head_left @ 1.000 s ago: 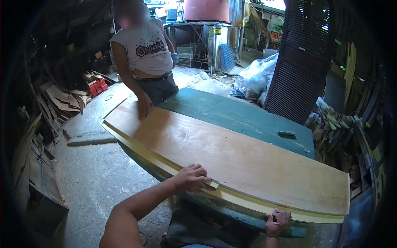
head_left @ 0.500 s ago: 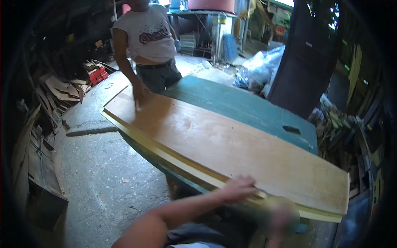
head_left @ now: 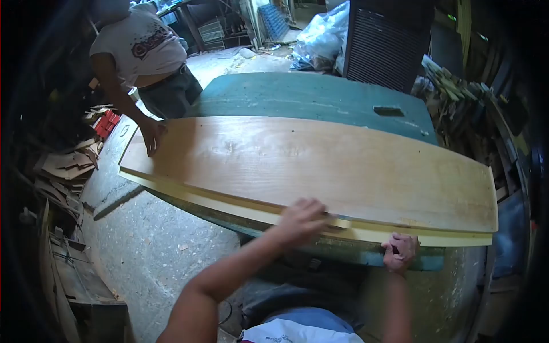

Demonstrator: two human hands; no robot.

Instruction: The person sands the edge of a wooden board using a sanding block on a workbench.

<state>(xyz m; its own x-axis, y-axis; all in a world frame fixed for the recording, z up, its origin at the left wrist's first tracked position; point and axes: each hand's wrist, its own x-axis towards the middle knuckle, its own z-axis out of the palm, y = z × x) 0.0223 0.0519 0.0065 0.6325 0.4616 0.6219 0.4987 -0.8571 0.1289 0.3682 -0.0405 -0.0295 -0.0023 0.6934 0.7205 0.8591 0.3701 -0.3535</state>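
A long tan wooden panel (head_left: 320, 166) lies over a pale yellow board (head_left: 240, 208) on a green table (head_left: 269, 94). My left hand (head_left: 303, 221), slightly blurred, is closed around a small wooden block (head_left: 341, 222) at the panel's near edge. To its right, my right hand (head_left: 400, 251) has its fingers curled over the front edge of the yellow board, near the right end.
Another person (head_left: 143, 63) stands at the far left with one hand on the panel. The green table has a rectangular slot (head_left: 389, 111). Wood scraps (head_left: 68, 163) lie left; a plastic bag (head_left: 320, 40) and louvered door (head_left: 383, 46) stand behind.
My left hand slid right along the edge with the block, then came back a little. My right hand stays at the yellow board's edge. The camera view has turned.
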